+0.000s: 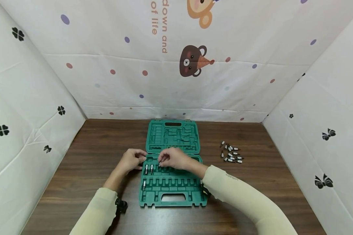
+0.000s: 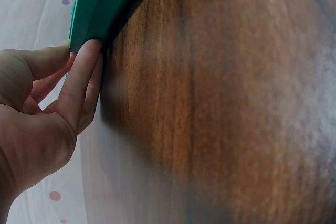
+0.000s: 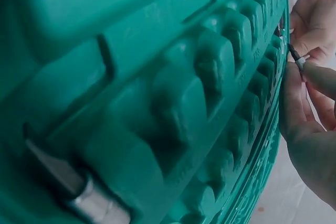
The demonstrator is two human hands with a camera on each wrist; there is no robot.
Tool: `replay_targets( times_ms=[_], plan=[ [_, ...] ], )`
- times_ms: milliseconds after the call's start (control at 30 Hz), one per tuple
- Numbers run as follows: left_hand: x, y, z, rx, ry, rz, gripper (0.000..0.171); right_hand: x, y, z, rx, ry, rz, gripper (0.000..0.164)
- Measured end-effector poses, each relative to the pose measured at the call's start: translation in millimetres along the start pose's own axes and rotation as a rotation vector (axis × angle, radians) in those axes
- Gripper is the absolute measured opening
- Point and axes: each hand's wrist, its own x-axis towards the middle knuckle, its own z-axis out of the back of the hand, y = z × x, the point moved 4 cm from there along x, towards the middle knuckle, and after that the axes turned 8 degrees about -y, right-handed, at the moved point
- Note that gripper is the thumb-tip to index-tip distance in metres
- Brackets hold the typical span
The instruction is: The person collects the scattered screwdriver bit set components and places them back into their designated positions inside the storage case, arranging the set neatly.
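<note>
A green plastic tool case (image 1: 173, 203) lies opened out flat on the table, its lid (image 1: 160, 133) at the far side. My left hand (image 1: 131, 160) grips the case's left edge near the hinge, thumb on top and fingers against the side. Over the upper row of slots, my right hand (image 1: 173, 158) pinches a small bit socket (image 3: 300, 62), silver with a dark tip. Two bit sockets (image 1: 151, 168) stand side by side in that row at the left. Another bit socket (image 1: 144, 185) sits in the lower row, and one more (image 3: 100, 203) shows close up in the right wrist view.
Several loose bit sockets (image 1: 231, 158) lie scattered on the brown wooden table (image 1: 106, 137) to the right of the case. White printed sheets (image 1: 129, 85) wall the table at the back and both sides.
</note>
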Motion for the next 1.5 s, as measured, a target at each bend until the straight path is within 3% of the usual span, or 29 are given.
replay_targets(
  times_ms=[233, 633, 1033, 1300, 1500],
  plan=[
    [0.5, -0.2, -0.7, 0.000, -0.001, -0.008, 0.023, 2.7, 0.8, -6.9, -0.071, 0.018, 0.021, 0.008],
    [0.0, -0.1, -0.1, 0.001, -0.001, -0.012, 0.024, 6.1, 10.6, -15.4, -0.242, -0.004, 0.137, 0.008],
    [-0.6, 0.5, -0.3, 0.000, 0.006, -0.023, 0.024, 10.0, 16.0, -19.4, -0.318, -0.003, 0.110, 0.010],
    [0.2, 0.5, -1.0, 0.002, 0.017, -0.016, 0.024, 12.7, 18.0, -20.5, -0.456, -0.032, 0.090, 0.021],
    [0.6, 0.0, -0.1, -0.001, 0.018, -0.013, 0.024, 17.2, 20.2, -20.2, -0.426, -0.037, 0.050, 0.022]
  ],
)
